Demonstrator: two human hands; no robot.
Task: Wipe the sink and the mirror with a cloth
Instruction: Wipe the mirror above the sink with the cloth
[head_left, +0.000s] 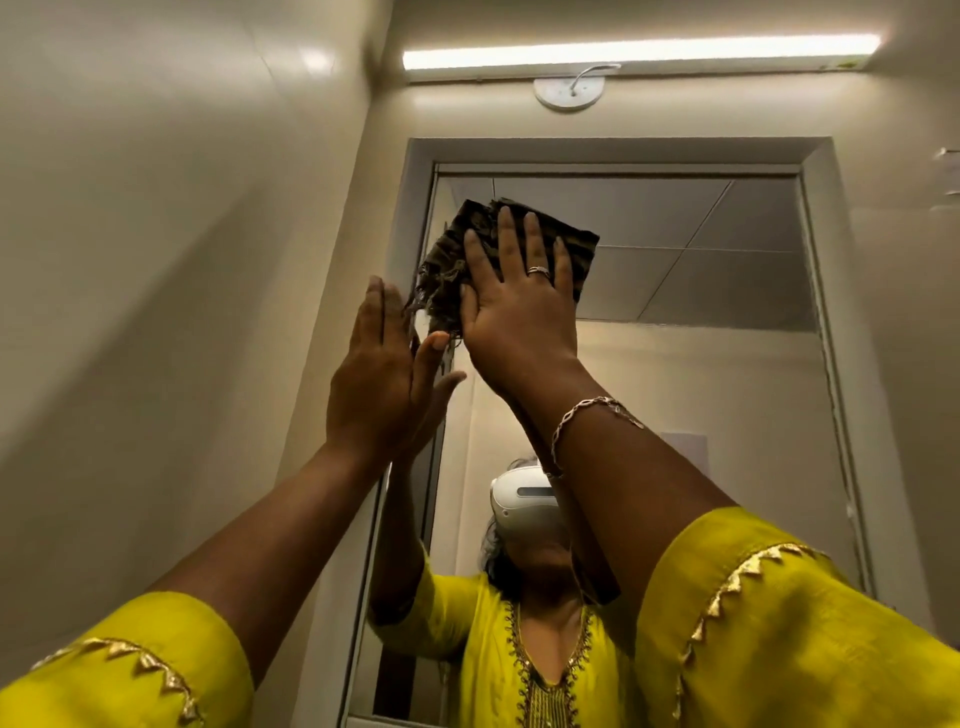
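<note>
Mirror's upper left corner is being wiped, cloth pressed flat under the right hand.

The dark fringed cloth (457, 260) is pinned against the mirror (701, 364) glass by the right hand (519, 317), fingers spread wide over it; the left hand (379, 384) is held open and flat by the grey mirror frame (415, 208), gripping nothing. The sink is not in view. A slip is judged possible: the cloth is only pressed, not gripped, so its loose fringed edge could be dragged free and dropped. The frame's edge stands in the way to the left. Above, a tube light (639, 52) and a round ceiling rose (569, 93) are seen, well apart from the cloth.
</note>
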